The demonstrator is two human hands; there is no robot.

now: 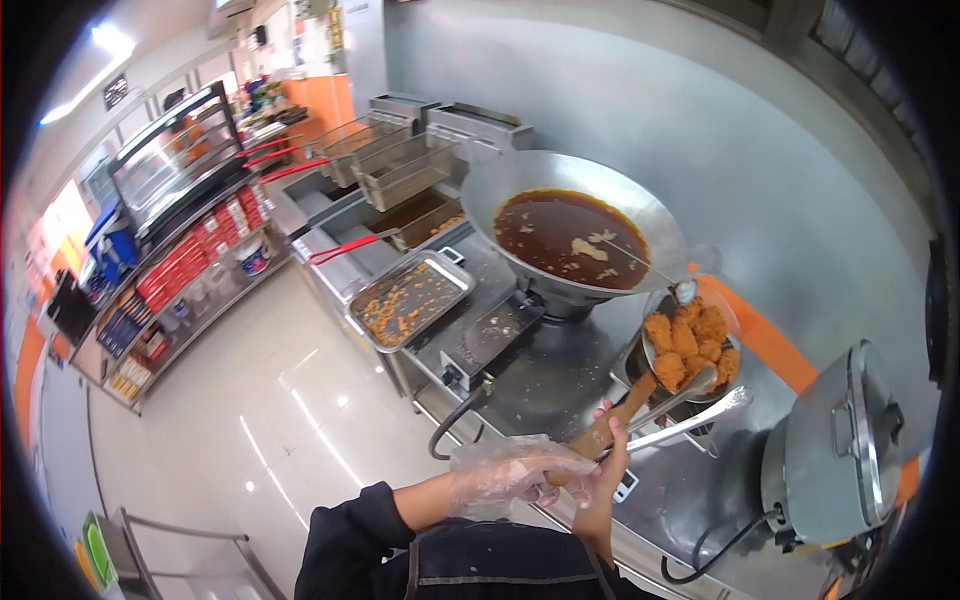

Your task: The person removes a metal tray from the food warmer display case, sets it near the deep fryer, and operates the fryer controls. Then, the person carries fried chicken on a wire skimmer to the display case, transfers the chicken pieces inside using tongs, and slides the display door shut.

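My left hand (515, 475), in a clear plastic glove, is closed around the lower end of a thick brown wooden handle (595, 438). Just above it, my right hand (608, 462) has its fingers wrapped round the same handle. What the handle's far end joins is hard to make out. It points toward a round container of fried chicken pieces (686, 340). Two metal utensils lie beside it: a spoon-like one (700, 382) against the chicken and a wider one (733, 402) to its right. Their lower ends pass near my right hand.
A large wok (478, 200) of dark oil, with pale bits and a dial thermometer (686, 291), stands on a burner. Left are a tray of crumbs (437, 298) and fryers with red-handled baskets (405, 172). A lidded grey cooker (820, 460) stands right. Cords hang at the counter's front.
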